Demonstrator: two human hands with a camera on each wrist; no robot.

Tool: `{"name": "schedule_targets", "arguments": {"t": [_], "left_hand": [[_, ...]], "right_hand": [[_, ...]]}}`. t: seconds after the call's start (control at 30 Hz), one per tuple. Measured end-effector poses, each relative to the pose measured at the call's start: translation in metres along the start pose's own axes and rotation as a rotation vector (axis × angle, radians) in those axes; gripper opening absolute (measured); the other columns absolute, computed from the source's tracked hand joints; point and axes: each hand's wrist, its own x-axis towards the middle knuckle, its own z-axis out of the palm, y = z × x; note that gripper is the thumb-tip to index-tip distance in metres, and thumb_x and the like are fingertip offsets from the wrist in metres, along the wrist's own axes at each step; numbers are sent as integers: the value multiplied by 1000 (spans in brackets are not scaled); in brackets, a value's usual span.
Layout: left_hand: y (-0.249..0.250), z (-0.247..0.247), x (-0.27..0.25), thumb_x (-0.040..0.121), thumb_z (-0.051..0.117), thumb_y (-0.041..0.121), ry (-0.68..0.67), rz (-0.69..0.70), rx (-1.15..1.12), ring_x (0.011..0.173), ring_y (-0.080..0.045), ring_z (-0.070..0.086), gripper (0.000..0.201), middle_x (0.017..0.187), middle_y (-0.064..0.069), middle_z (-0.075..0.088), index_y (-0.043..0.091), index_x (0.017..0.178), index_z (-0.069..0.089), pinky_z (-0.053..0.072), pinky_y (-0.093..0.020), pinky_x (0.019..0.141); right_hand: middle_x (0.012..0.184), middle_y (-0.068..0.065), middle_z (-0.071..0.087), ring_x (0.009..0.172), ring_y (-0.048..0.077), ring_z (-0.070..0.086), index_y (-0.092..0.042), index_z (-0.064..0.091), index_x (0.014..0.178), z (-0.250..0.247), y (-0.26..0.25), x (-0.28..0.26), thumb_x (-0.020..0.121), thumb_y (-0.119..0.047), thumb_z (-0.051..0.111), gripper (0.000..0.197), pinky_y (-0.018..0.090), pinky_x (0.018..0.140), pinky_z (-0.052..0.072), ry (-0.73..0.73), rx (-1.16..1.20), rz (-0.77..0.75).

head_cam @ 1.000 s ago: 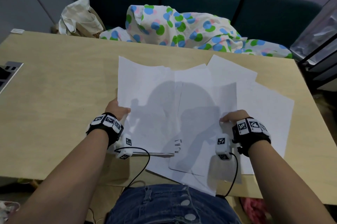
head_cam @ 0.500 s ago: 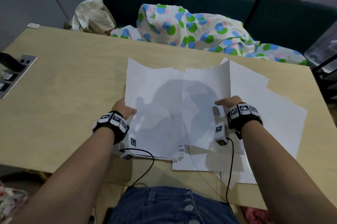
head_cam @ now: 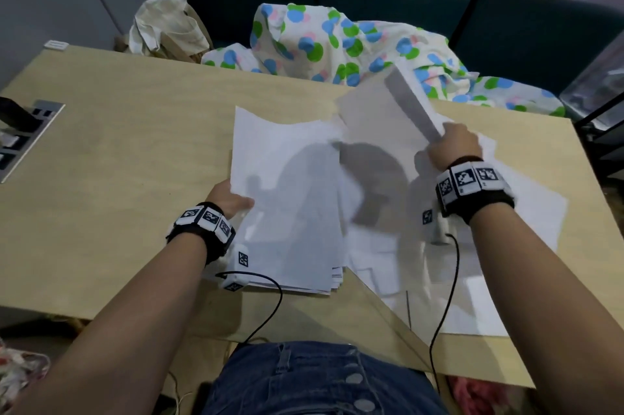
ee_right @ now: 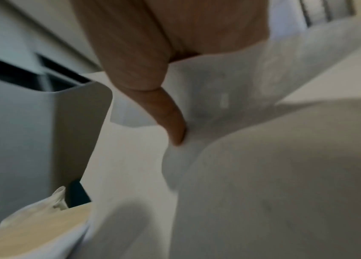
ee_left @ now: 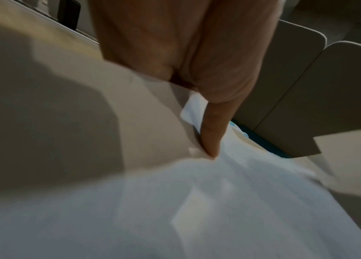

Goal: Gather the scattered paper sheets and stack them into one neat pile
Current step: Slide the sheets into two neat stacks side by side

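Note:
Several white paper sheets lie on the wooden table (head_cam: pixel 118 151). A thick, partly gathered stack (head_cam: pixel 290 212) sits at the centre, and my left hand (head_cam: pixel 236 201) grips its left edge, thumb (ee_left: pixel 210 138) on top of the paper (ee_left: pixel 175 210). My right hand (head_cam: pixel 450 144) pinches a single sheet (head_cam: pixel 381 120) and holds it raised and curled above the stack's right side; its thumb (ee_right: pixel 173 126) presses on that sheet (ee_right: pixel 263 175). More loose sheets (head_cam: pixel 526 232) lie spread to the right, some overhanging the front edge.
A polka-dot cloth (head_cam: pixel 337 43) and a cream fabric bag (head_cam: pixel 165 26) sit at the table's far edge, before a dark sofa. A socket panel (head_cam: pixel 30 130) is set into the table's left side. A black rack (head_cam: pixel 601 93) stands at the right. Cables hang from both wrists.
My right hand has moved up and away from me, lifting one sheet off the table so it curls in the air. My left hand has kept its hold on the stack's left edge.

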Motion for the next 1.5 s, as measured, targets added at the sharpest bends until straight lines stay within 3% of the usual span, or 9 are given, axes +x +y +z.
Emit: {"name": "schedule_targets", "arguments": {"t": [0.23,0.33,0.47,0.73,0.93,1.07,1.2,1.3,1.5], "left_hand": [[12,2,-1,94,56,20,-123,29,-65,120,-30,54,41,134,-13,56,4,132,52,38,-37,100],[7,9,5,97,51,24,-156,-47,-188,128,-31,49,46,138,-14,52,-1,136,47,35,-38,110],[-7,14,18,77,57,64,-193,-197,-448,122,-31,57,77,133,-13,59,10,132,54,40,-48,108],[-35,9,54,52,53,90,-258,-151,-529,131,-29,49,106,147,-3,47,33,141,43,33,-53,110],[20,5,-7,81,20,79,-305,-150,-560,124,-28,55,82,137,-2,56,29,140,46,47,-42,95],[12,3,4,68,49,81,-325,-181,-553,123,-28,56,85,137,-3,58,28,135,52,40,-46,106],[12,8,0,88,61,39,-279,-186,-405,135,-28,43,62,145,-8,48,12,141,44,29,-43,115],[9,10,5,93,55,9,-246,-117,-266,134,-29,44,49,146,-14,45,4,140,41,29,-42,116],[10,11,5,94,57,22,-270,-98,-264,133,-24,45,50,141,-6,51,8,140,44,31,-30,107]], "right_hand": [[119,25,56,113,41,51,-2,50,117,-67,-40,-12,86,-3,44,31,45,84,43,354,205,-217],[104,24,56,97,33,53,5,53,111,-61,-43,-5,83,0,45,29,35,73,36,271,348,-236],[89,14,50,82,25,49,-8,57,98,-7,-40,0,79,-1,51,21,29,70,37,81,449,-76],[108,22,62,108,35,60,9,56,120,47,-53,-8,85,-5,59,37,27,78,44,-235,423,73],[99,17,55,108,36,59,3,55,117,25,-78,12,84,-5,58,34,29,75,43,-124,416,-3],[118,20,61,111,35,59,4,55,121,59,-65,7,86,-9,59,38,33,82,47,-273,335,64],[116,24,64,95,33,60,6,60,113,95,-51,-14,86,-4,55,28,35,79,47,-365,313,30],[120,23,60,109,38,57,1,56,120,100,-40,-20,88,-4,49,33,38,86,48,-309,240,-4],[115,19,62,99,34,59,-8,48,122,97,-20,-21,88,-15,56,36,35,73,47,-268,346,-7]]}}
